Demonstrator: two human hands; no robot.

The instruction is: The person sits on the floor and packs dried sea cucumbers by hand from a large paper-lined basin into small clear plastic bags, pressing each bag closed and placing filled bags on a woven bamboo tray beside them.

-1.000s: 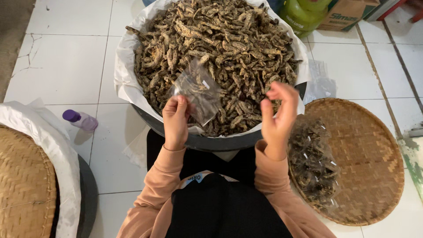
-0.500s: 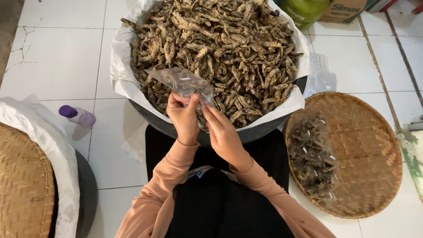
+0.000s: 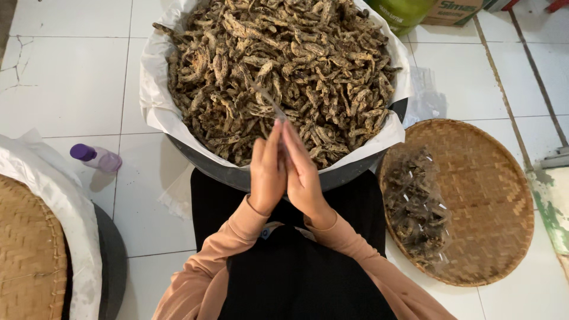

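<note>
My left hand (image 3: 267, 172) and my right hand (image 3: 303, 175) are pressed flat together, palm to palm, over the near rim of a big dark basin (image 3: 237, 175). A thin clear plastic bag (image 3: 268, 98) is squeezed between the palms; its edge sticks out past the fingertips. The basin is lined with white paper (image 3: 155, 106) and heaped with dried brown fish pieces (image 3: 284, 65). To my right a round woven tray (image 3: 486, 195) holds a filled clear bag of the same dried pieces (image 3: 418, 207).
A small purple-capped bottle (image 3: 98, 157) lies on the white tiled floor at the left. Another woven tray over a white-lined tub (image 3: 35, 237) sits at the lower left. A green bag and a cardboard box (image 3: 456, 9) are at the top right.
The bag was held open in my left hand with my right hand apart. My right hand came over, and both palms now flatten the bag between them.
</note>
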